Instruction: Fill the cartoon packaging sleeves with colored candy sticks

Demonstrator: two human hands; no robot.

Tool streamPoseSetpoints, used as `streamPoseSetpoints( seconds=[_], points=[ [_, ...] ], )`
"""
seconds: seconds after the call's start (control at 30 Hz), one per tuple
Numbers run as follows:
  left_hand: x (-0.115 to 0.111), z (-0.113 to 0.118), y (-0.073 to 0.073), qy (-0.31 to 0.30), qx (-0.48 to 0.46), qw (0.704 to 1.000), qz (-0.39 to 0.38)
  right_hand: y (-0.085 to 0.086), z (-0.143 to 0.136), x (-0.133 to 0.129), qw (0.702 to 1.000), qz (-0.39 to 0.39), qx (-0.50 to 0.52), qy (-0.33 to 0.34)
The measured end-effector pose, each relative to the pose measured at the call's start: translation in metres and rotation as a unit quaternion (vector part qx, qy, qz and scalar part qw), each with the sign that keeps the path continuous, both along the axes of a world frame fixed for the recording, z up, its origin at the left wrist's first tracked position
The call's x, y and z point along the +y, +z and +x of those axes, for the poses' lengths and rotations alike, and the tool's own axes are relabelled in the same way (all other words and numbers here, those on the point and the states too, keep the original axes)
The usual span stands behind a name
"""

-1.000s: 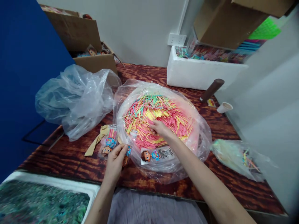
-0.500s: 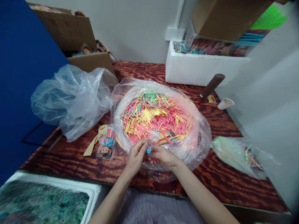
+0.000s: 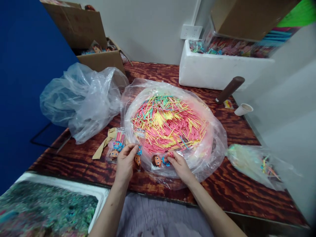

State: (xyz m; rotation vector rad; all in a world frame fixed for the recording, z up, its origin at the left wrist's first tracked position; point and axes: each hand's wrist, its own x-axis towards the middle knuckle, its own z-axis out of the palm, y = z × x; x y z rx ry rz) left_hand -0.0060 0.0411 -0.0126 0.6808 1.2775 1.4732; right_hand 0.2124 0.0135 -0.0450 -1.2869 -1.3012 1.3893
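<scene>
My left hand [image 3: 126,162] pinches a small clear packet [image 3: 138,159] printed with a brown-haired cartoon figure, over the near left rim of the tub. Closed at the near side of the tub, my right hand [image 3: 181,167] has its fingers on another cartoon packet [image 3: 157,160]; bits of pink show at its fingertips. The round tub, lined with clear plastic [image 3: 217,131], holds a heap of pink, yellow and green thin sticks [image 3: 170,126]. Left of it, a packet with pink sticks [image 3: 120,137] lies on the table, partly behind my left hand.
Crumpled clear plastic bags [image 3: 86,98] lie at left before an open cardboard box [image 3: 103,61]. A white foam box [image 3: 222,70], a brown tube [image 3: 230,89], a paper cup [image 3: 243,109] and a tied bag [image 3: 251,164] stand or lie right. A foam bin [image 3: 102,194] sits front left.
My hands have moved apart, the left one leftward and the right one slightly rightward. Each now has a separate cartoon packet at its fingers. The view has shifted a little.
</scene>
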Motion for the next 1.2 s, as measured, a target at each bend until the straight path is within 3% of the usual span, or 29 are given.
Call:
streamPoseSetpoints(
  seconds=[0.23, 0.37, 0.53, 0.7, 0.83, 0.93, 1.03, 1.1, 1.2],
  points=[
    [-0.008, -0.006, -0.006, -0.049, 0.041, 0.998, 0.005, 0.007, 0.001, 0.001, 0.998, -0.012, 0.051, -0.032],
    [-0.014, -0.007, 0.000, -0.094, 0.142, 0.985, 0.006, 0.021, -0.001, -0.001, 0.998, 0.037, 0.042, -0.003],
    [-0.019, -0.009, -0.002, -0.091, 0.145, 0.985, -0.003, 0.033, -0.006, -0.004, 0.997, 0.070, 0.016, 0.017],
    [-0.023, -0.015, -0.014, -0.074, 0.113, 0.991, -0.012, 0.027, -0.007, -0.006, 0.998, 0.059, 0.020, 0.020],
    [-0.027, -0.018, -0.018, -0.074, 0.098, 0.992, -0.016, 0.021, 0.006, 0.000, 0.998, 0.022, -0.051, -0.036],
    [-0.028, -0.018, -0.020, -0.073, 0.090, 0.993, -0.016, 0.025, 0.014, 0.009, 0.965, 0.042, -0.257, -0.028],
    [-0.029, -0.015, -0.019, -0.083, 0.093, 0.992, -0.015, 0.032, 0.007, 0.015, 0.883, 0.014, -0.465, 0.057],
    [-0.029, -0.013, -0.018, -0.090, 0.103, 0.990, -0.012, 0.034, -0.003, 0.018, 0.839, -0.020, -0.535, 0.099],
    [-0.029, -0.013, -0.016, -0.100, 0.110, 0.989, -0.009, 0.033, -0.010, 0.022, 0.830, -0.036, -0.542, 0.125]
  ],
)
